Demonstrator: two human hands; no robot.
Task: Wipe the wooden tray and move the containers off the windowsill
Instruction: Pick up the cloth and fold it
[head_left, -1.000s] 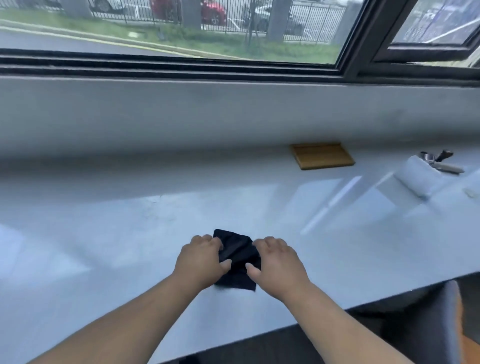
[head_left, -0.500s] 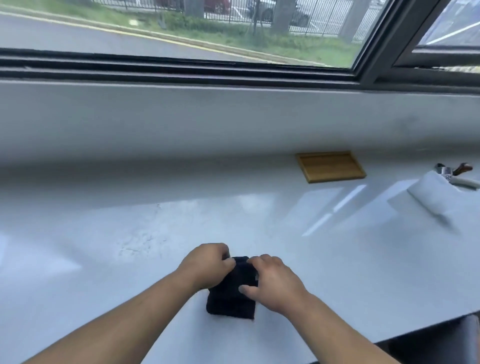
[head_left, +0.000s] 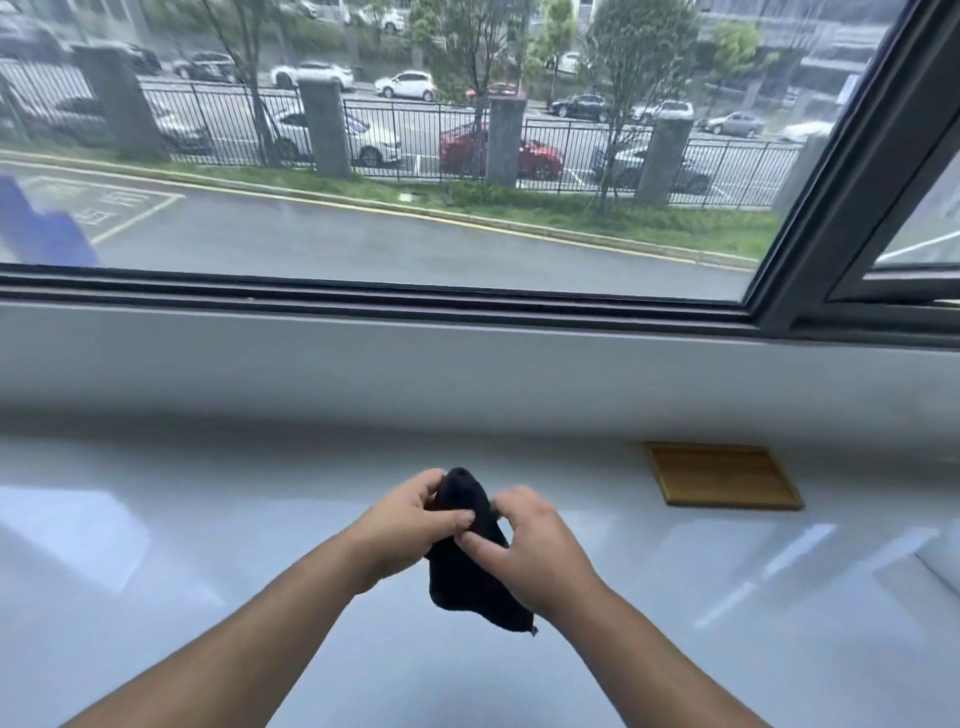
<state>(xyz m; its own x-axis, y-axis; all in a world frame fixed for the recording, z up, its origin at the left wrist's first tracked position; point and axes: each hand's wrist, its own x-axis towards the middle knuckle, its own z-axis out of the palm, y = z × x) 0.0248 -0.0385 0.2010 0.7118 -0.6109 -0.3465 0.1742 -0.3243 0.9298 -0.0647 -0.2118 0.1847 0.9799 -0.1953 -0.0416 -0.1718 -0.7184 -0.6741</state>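
Note:
A dark cloth (head_left: 467, 577) hangs bunched between both hands above the white windowsill (head_left: 208, 519). My left hand (head_left: 410, 525) pinches its upper part with thumb and fingers. My right hand (head_left: 530, 545) grips the cloth from the right side. The wooden tray (head_left: 722, 475), flat and rectangular with nothing on it, lies on the sill at the back right, well apart from both hands. No containers are in view.
A white object (head_left: 943, 569) shows partly at the right edge of the sill. The dark window frame (head_left: 363, 291) runs along the back above a white ledge. Outside are a road, a fence and parked cars.
Both hands have lifted the cloth off the sill, where it lay folded flat. The view has tilted up, so more of the window shows and the tray sits lower right.

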